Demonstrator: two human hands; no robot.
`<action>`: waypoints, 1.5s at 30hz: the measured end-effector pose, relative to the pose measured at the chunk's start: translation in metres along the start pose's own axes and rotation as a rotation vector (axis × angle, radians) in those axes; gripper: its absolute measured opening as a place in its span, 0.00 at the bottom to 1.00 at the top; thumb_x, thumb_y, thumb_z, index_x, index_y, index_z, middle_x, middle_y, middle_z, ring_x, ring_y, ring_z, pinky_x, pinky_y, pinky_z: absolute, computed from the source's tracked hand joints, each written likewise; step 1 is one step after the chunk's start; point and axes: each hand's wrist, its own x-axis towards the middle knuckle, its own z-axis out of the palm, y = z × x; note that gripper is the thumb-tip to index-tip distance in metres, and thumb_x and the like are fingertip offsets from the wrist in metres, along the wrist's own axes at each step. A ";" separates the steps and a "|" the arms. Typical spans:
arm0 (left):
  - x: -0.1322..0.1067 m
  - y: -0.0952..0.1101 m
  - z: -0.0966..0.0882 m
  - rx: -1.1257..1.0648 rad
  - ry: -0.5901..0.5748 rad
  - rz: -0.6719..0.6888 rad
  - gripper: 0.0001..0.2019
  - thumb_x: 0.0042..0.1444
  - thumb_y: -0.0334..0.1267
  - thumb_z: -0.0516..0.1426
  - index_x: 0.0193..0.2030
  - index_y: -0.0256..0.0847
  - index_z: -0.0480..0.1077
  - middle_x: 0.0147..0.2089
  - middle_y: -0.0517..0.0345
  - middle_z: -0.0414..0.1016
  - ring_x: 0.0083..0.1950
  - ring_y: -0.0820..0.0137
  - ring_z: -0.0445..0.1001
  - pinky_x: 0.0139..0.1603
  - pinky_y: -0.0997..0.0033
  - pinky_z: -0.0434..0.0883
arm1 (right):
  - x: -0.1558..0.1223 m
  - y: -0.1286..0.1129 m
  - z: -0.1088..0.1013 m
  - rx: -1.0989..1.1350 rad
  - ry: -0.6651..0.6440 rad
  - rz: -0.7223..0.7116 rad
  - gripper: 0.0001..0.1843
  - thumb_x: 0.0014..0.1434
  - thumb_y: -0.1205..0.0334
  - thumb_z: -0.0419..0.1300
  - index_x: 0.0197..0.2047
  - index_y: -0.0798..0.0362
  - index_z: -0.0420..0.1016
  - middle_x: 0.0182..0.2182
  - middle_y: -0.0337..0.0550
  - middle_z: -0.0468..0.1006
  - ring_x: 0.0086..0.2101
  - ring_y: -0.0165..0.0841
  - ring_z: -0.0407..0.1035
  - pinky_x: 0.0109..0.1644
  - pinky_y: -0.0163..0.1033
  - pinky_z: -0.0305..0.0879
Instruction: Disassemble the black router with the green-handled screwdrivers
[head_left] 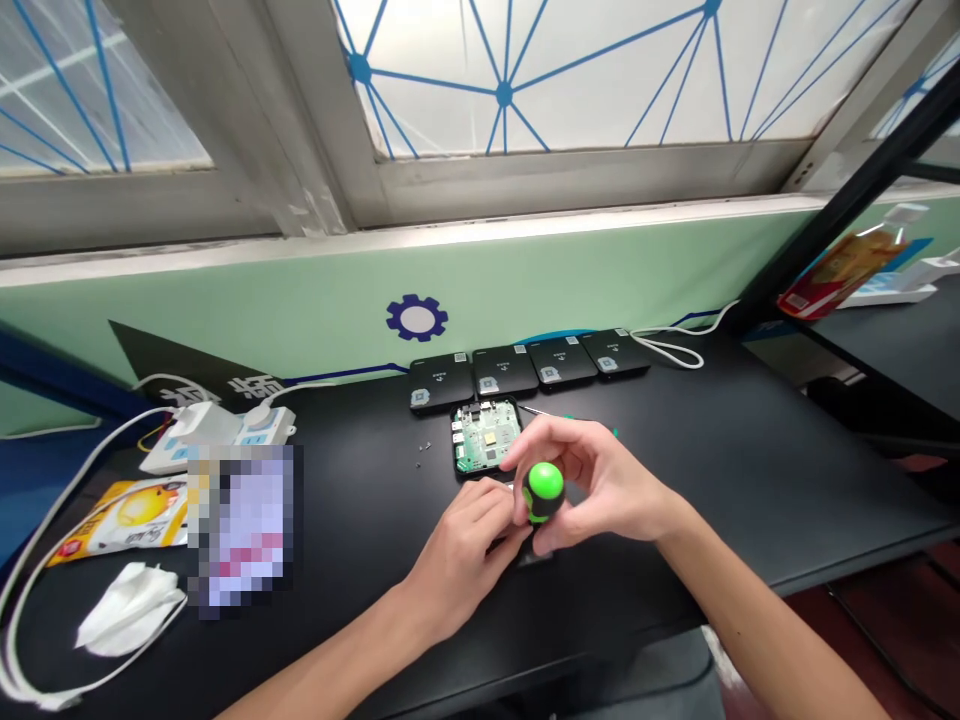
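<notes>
From where I stand, the right hand (604, 485) is curled loosely, thumb and fingers bent around the black and green handle of a screwdriver (545, 482), with a gap between palm and handle. The screwdriver stands more or less upright, just on the person's side of the circuit board (484, 435), its green cap facing up. The left hand (472, 535), also on the person's side of the board, has its fingers bent and drawn together close under the handle; I can't tell whether they pinch the shaft or steady the dark piece below, which is mostly hidden.

I'd judge the screwdriver light, stiff and hard to hurt, its fat handle giving good grip. The best hold is probably fingertips around the handle's sides, leaving the smooth cap free for a palm, since that dome could slip.

The circuit board sits in an open black case (457, 462), and looks stiff, light and fragile; I'd take it by the case walls, away from the chips. Left of the board lie a few tiny bits of metal (424, 447), likely screws, easy to lose. Behind the board, four flat black boxes (504, 372) stand in a row, and a thin metal rod (534, 410) pokes out at its right.
</notes>
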 end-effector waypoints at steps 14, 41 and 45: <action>0.001 -0.006 -0.023 0.204 -0.092 0.123 0.16 0.70 0.34 0.65 0.62 0.44 0.73 0.54 0.48 0.83 0.53 0.55 0.81 0.54 0.54 0.78 | -0.001 -0.002 -0.005 -0.182 0.078 -0.054 0.13 0.56 0.64 0.77 0.45 0.52 0.85 0.39 0.46 0.84 0.33 0.34 0.76 0.29 0.35 0.69; -0.001 -0.013 -0.030 0.384 -0.164 -0.156 0.17 0.56 0.41 0.69 0.49 0.44 0.71 0.44 0.55 0.74 0.42 0.58 0.78 0.37 0.59 0.72 | 0.003 -0.003 -0.015 -0.164 0.078 -0.165 0.19 0.46 0.68 0.88 0.40 0.53 0.90 0.40 0.43 0.83 0.34 0.29 0.75 0.28 0.29 0.72; -0.001 -0.013 -0.030 0.381 -0.177 -0.174 0.17 0.57 0.41 0.68 0.50 0.44 0.71 0.45 0.55 0.74 0.42 0.57 0.78 0.38 0.58 0.73 | 0.002 -0.001 -0.014 -0.132 0.077 -0.116 0.20 0.48 0.68 0.86 0.44 0.51 0.91 0.37 0.40 0.83 0.28 0.27 0.73 0.24 0.29 0.70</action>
